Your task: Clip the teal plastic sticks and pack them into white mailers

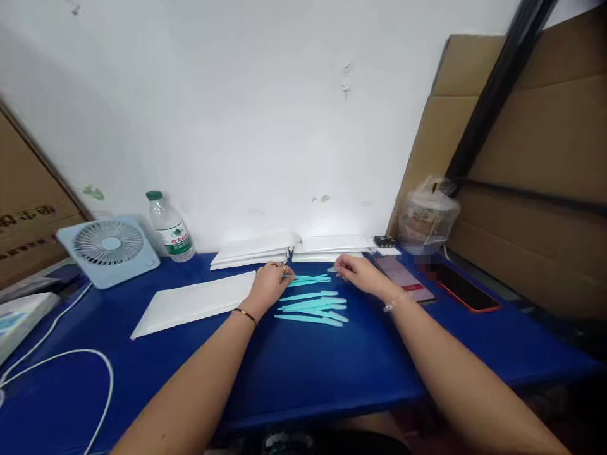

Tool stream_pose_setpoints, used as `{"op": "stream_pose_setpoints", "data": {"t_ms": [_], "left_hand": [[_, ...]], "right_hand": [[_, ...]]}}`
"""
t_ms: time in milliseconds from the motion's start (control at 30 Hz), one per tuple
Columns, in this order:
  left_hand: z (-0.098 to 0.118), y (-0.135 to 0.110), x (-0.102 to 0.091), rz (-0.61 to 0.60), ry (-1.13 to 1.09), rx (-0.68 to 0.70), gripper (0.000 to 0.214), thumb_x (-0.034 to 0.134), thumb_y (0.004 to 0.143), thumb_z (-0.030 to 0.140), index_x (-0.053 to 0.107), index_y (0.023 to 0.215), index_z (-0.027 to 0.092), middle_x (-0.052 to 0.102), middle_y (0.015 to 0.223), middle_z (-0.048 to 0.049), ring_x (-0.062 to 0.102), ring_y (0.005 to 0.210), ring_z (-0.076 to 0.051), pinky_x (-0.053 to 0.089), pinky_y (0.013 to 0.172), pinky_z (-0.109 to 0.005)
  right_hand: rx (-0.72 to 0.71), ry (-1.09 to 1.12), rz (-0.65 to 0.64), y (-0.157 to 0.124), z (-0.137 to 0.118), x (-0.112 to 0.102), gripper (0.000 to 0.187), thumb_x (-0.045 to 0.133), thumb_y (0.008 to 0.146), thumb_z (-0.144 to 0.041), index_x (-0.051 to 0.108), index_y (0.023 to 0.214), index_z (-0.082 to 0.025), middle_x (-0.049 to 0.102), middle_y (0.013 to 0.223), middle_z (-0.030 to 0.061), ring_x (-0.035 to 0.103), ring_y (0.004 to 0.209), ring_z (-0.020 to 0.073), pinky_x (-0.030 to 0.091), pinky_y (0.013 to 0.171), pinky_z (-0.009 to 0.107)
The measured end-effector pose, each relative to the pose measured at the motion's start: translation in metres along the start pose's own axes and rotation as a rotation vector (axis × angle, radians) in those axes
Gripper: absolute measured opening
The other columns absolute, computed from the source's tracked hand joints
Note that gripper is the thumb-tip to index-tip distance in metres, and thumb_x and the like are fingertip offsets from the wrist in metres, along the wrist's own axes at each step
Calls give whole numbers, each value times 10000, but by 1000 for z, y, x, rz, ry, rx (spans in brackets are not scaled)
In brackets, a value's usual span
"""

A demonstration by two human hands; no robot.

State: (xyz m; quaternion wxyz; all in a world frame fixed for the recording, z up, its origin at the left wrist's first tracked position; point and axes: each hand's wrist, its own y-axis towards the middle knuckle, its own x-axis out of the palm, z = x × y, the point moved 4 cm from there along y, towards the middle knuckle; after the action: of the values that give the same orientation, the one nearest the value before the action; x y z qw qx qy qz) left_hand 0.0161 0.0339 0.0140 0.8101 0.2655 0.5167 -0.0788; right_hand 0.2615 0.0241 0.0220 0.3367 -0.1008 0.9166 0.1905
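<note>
Several thin light-blue plastic sticks (313,306) lie side by side on the blue table (294,373). My left hand (268,284) rests at the left end of the farthest sticks (310,279), fingers curled and pinching one end. My right hand (358,273) sits at their right end, fingers bent and pinched on a stick tip. A long white envelope (194,302) lies just left of my left hand. Two stacks of white envelopes (294,248) lie behind the hands against the wall.
A small blue fan (110,248) and a water bottle (169,229) stand at the back left, with white cables (71,366) in front. Two phones (467,289) lie at the right beside a bagged clear container (428,216). Cardboard sheets (535,145) lean at the right.
</note>
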Motion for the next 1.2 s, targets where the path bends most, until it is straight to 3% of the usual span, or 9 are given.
{"op": "stream_pose_setpoints", "data": {"t_ms": [133, 267, 433, 667, 1000, 1100, 1200], "left_hand": [[-6, 1, -3, -7, -93, -80, 260, 468, 842, 363, 682, 872, 219, 690, 897, -28, 575, 872, -207, 400, 730, -283], [-15, 2, 0, -29, -306, -211, 323, 472, 813, 441, 655, 843, 177, 643, 708, -10, 541, 647, -155, 374, 598, -252], [-16, 2, 2, -36, -501, -237, 335, 505, 770, 469, 632, 780, 160, 615, 690, 6, 506, 632, -128, 379, 619, -236], [-16, 1, 2, -28, -517, -265, 339, 523, 758, 480, 642, 797, 166, 601, 678, 21, 492, 630, -124, 368, 622, -233], [-10, 1, 1, -68, -510, -240, 353, 527, 756, 486, 656, 819, 163, 648, 764, -11, 548, 703, -154, 399, 667, -251], [-4, -2, 0, -127, -492, -236, 353, 546, 743, 488, 669, 814, 165, 646, 743, -13, 536, 670, -148, 386, 618, -244], [4, -7, 0, -254, -492, -228, 362, 571, 722, 497, 686, 810, 165, 640, 697, -15, 521, 618, -141, 367, 563, -239]], "right_hand": [[67, 254, 98, 6, 0, -1, 179, 558, 805, -319, 606, 913, -185, 614, 694, -4, 569, 591, 110, 446, 573, 237], [188, 629, 166, 8, 5, 3, 272, 669, 719, -400, 597, 824, -159, 650, 709, 28, 588, 567, 112, 440, 518, 224], [200, 791, 267, 6, 4, 4, 257, 653, 730, -398, 512, 706, -185, 600, 567, -23, 480, 444, 71, 346, 435, 193], [135, 631, 211, 6, -1, 0, 152, 632, 721, -266, 556, 827, -187, 629, 678, -5, 572, 582, 106, 412, 545, 217], [-16, 438, 78, 8, -6, 13, 178, 600, 789, -337, 579, 877, -183, 627, 781, 20, 619, 686, 138, 488, 685, 292], [-33, 399, -17, 6, -11, 15, 202, 592, 796, -353, 590, 882, -170, 638, 755, 29, 630, 705, 154, 484, 676, 285], [-5, 220, 20, 4, -9, 2, 204, 549, 816, -357, 613, 860, -168, 645, 754, 33, 614, 704, 156, 466, 661, 275]]}}
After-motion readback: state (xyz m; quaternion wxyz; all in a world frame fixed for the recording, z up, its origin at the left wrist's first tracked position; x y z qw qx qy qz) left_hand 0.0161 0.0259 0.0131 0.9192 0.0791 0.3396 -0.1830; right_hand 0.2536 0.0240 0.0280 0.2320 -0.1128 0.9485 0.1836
